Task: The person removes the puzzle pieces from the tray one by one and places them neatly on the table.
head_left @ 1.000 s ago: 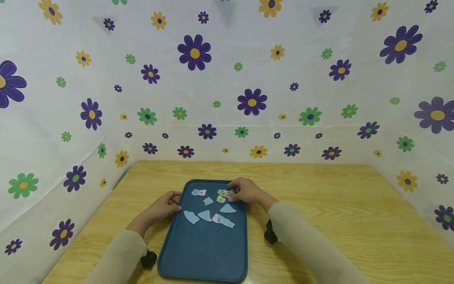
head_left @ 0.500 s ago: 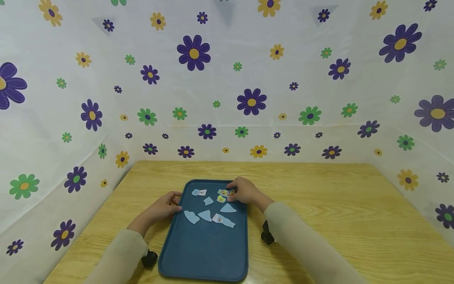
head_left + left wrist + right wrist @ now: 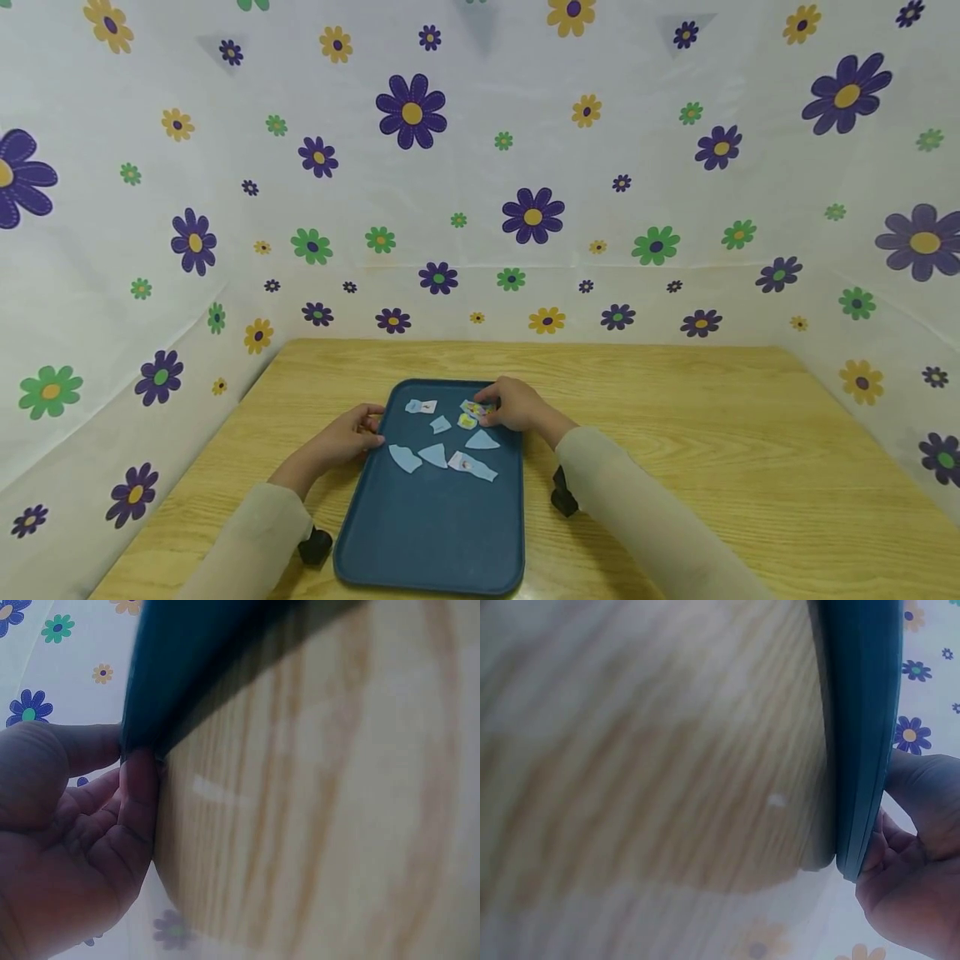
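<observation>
A dark blue tray (image 3: 435,533) lies on the table with several irregular cut-out picture pieces on its far half. My left hand (image 3: 341,437) holds the tray's left rim; in the left wrist view the thumb (image 3: 94,746) lies against the rim and curled fingers sit beside it. Over the far right corner, my right hand (image 3: 519,406) has thumb and index finger around a colourful picture piece (image 3: 474,408), partly covered by the hand. Just below that lies a small yellow piece (image 3: 467,422). The tray's side hides most right fingertips in the right wrist view.
Light blue pieces (image 3: 482,440) (image 3: 405,458) (image 3: 432,455) lie nearby, with a long pale piece (image 3: 472,467), a small one (image 3: 440,425) and another (image 3: 421,407) at the far left. Flowered sheeting (image 3: 480,208) rises around the wooden table (image 3: 675,433).
My right hand has shifted slightly left over the colourful piece, and its wrist has moved left too. The left hand and the tray stay where they were.
</observation>
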The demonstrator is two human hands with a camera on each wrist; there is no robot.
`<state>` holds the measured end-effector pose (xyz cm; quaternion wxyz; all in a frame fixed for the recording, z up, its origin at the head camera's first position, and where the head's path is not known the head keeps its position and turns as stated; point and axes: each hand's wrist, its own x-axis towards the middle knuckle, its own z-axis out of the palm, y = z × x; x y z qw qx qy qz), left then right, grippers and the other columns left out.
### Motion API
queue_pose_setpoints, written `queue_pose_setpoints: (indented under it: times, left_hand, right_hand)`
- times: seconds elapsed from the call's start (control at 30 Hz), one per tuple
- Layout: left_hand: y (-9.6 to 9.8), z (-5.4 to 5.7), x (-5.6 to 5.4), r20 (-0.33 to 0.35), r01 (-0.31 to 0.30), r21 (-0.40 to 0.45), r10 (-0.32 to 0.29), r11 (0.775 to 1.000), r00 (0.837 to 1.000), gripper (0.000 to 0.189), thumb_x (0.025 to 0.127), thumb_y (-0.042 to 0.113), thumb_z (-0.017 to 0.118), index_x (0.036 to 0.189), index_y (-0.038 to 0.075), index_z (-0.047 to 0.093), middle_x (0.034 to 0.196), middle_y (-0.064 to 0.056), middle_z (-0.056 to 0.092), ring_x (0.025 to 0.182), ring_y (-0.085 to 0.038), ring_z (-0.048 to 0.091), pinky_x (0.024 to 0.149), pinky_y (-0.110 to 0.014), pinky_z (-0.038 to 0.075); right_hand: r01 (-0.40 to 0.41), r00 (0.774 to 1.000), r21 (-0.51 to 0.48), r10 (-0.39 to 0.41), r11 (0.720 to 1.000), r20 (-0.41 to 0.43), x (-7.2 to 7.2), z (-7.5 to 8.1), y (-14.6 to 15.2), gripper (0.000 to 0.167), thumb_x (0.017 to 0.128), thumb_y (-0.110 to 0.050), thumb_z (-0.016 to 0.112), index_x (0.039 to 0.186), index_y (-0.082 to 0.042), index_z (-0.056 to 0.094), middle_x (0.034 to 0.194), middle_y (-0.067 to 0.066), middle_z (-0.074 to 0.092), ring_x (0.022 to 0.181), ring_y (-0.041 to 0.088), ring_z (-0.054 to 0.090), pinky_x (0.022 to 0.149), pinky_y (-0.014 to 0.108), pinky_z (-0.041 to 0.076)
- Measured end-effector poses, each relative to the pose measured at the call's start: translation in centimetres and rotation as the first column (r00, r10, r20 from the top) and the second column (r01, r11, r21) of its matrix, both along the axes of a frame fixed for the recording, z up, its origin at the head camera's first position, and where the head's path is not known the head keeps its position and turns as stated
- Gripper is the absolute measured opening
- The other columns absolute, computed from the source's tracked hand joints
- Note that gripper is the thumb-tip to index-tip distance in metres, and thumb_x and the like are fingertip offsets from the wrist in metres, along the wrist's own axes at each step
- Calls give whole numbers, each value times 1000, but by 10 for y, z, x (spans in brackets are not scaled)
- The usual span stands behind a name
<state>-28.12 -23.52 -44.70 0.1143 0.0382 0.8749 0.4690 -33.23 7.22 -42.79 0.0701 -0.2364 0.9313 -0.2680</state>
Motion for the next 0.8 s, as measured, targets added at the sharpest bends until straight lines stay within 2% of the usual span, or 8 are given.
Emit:
queue_pose_setpoints:
  times: [0.27, 0.37, 0.53, 0.8]
  left_hand:
    - [0, 0, -1, -2, 17, 20, -17, 1000, 1000, 49, 92, 0, 61, 138, -4, 42, 101, -13, 50, 86, -25, 51, 69, -33, 46]
    - [1, 1, 0, -1, 14, 20, -14, 1000, 1000, 49, 92, 0, 61, 138, -3, 43, 101, -12, 50, 86, -25, 51, 69, -33, 46]
    - [0, 2, 0, -3, 11, 13, -11, 1000, 1000, 48, 93, 0, 61, 138, -3, 43, 100, -12, 49, 87, -26, 50, 70, -33, 45]
    - [-1, -2, -1, -4, 5, 12, -5, 1000, 1000, 49, 92, 0, 62, 137, -3, 44, 100, -12, 49, 86, -25, 51, 70, -33, 46]
  right_hand:
    - [-6, 1000, 4, 6, 1000, 12, -1, 0, -1, 34, 85, -16, 76, 119, -14, 70, 107, 4, 64, 92, 17, 54, 87, 39, 46]
    - [-19, 1000, 2, 19, 1000, 10, -2, -1, 0, 33, 86, -15, 75, 119, -14, 70, 102, 3, 64, 87, 17, 53, 84, 38, 46]
    - [-70, 998, 9, 70, 998, 9, -2, 0, 0, 31, 89, -13, 72, 120, -12, 68, 95, 1, 61, 80, 16, 52, 79, 34, 46]
    - [-158, 987, 9, 158, 987, 5, 0, 5, 5, 30, 94, -11, 65, 123, -8, 63, 98, 5, 51, 81, 17, 48, 76, 32, 43]
